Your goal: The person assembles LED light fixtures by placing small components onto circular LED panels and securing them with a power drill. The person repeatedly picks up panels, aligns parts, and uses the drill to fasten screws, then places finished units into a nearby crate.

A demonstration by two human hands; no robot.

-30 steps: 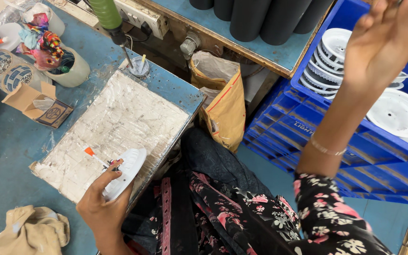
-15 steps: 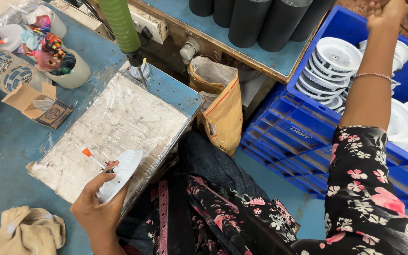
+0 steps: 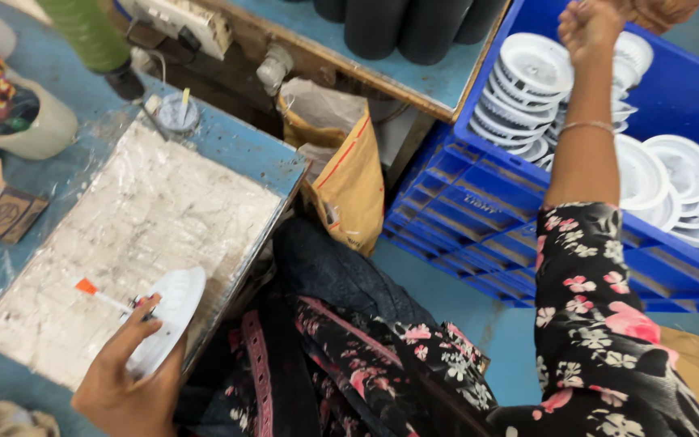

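White discs (image 3: 527,81) fill the blue crate (image 3: 479,202) under the fisted right hand (image 3: 588,24); left hand (image 3: 127,380) grips a white disc (image 3: 173,311), fingers partly hidden.

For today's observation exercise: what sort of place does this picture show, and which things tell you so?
Probably a small assembly workshop: a blue crate stacked with identical white round plastic housings, a glue-crusted work board, and the left hand holding one housing.

A black short-sleeved garment printed with pink and white flowers (image 3: 600,324), a thin metal bangle (image 3: 586,126) on the right wrist.
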